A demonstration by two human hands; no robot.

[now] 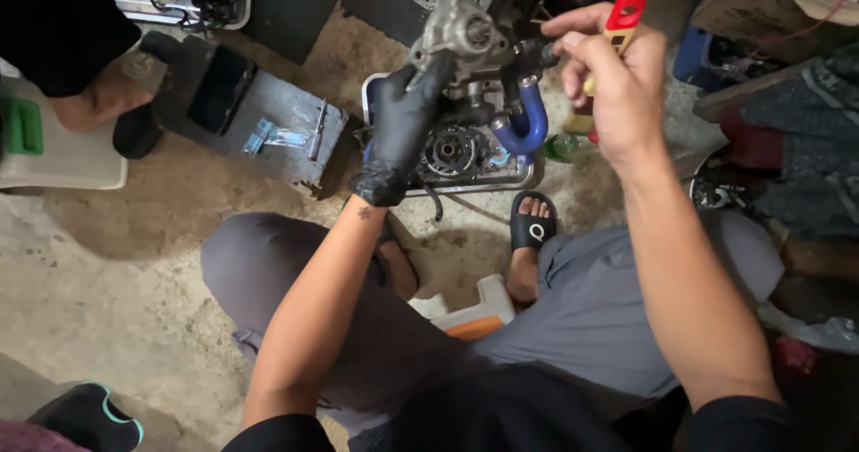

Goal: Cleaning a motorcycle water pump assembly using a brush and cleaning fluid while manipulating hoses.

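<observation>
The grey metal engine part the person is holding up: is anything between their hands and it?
Nothing visible. The gloved left hand grips the grey metal engine part directly from below. The bare right hand, holding a red-handled tool, has its fingertips at the black hose end above the blue hose.

Dusty concrete floor (116,273), metal tray (465,186), grey toolbox (268,121)

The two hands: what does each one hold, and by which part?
The gloved left hand grips the grey metal engine part by its lower side. The bare right hand holds a red-handled tool by its handle, fingertips at the black hose end.
</observation>
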